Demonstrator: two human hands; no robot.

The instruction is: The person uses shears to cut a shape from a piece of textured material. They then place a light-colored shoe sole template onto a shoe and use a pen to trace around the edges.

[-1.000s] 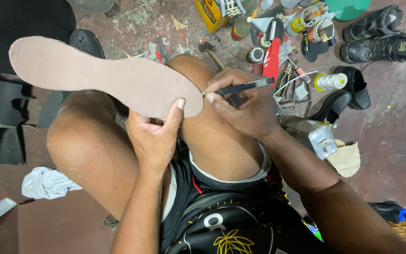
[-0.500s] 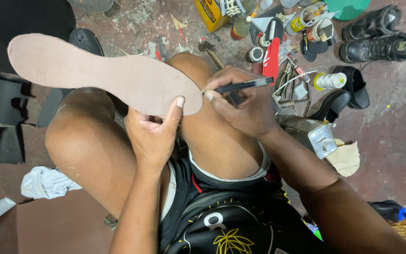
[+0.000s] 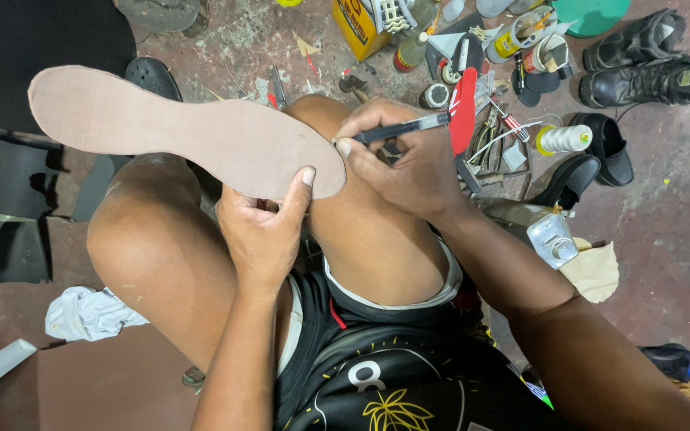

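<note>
- Left hand (image 3: 261, 231) clamped on heel end of tan sole-shaped cutout (image 3: 177, 132), thumb on top, propped over raised knees.
- Right hand (image 3: 409, 164) pinching black pen (image 3: 401, 128), tip at cutout's heel edge.
- Best: keep thumb pressing near pen tip, tip tight against edge, cutout braced on knee.

A pair of black boots (image 3: 650, 57) stands at the upper right of the stained concrete floor (image 3: 664, 239), beside a black shoe (image 3: 604, 148) and a small white glue bottle (image 3: 562, 139). A yellow box (image 3: 358, 28), a red shoe sole (image 3: 462, 109) and scattered hand tools (image 3: 498, 132) crowd the top. A crumpled white cloth (image 3: 88, 313) lies at lower left.
</note>
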